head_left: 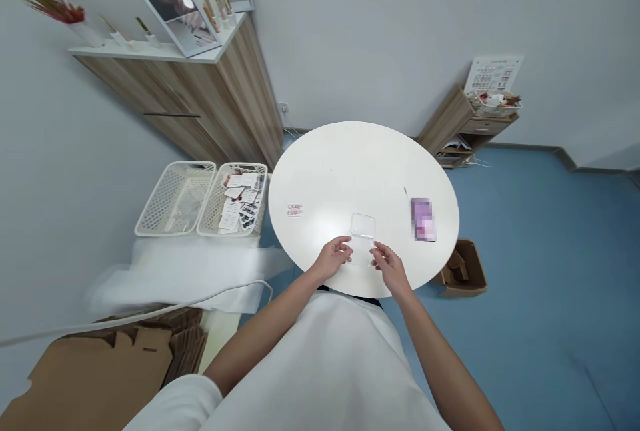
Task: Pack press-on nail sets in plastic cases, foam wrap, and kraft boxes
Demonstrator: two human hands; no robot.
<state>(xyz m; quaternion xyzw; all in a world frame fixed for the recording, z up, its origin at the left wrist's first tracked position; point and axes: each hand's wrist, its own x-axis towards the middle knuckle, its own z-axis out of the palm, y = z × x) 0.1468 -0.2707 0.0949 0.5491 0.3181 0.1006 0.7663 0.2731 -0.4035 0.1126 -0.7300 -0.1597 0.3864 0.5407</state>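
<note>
A clear plastic case (363,225) lies unfolded at the front of the white round table (350,157), its lid flap tipped away from me. My left hand (334,257) has its fingers curled on the left edge of the case. On the right edge, my right hand (389,264) pinches it between thumb and fingers. The lower half is so transparent that its contents, if any, are hard to make out. To the left lies a small set of pinkish press-on nails (295,210). A purple package (423,219), blurred in the picture, rests to the right.
Left of the table stand two white baskets; one (233,201) holds several cards, the other (175,199) clear plastic pieces. Flattened cardboard (100,377) is stacked at lower left. An open cardboard box (465,267) sits on the floor at right. Wooden cabinets (235,97) line the wall.
</note>
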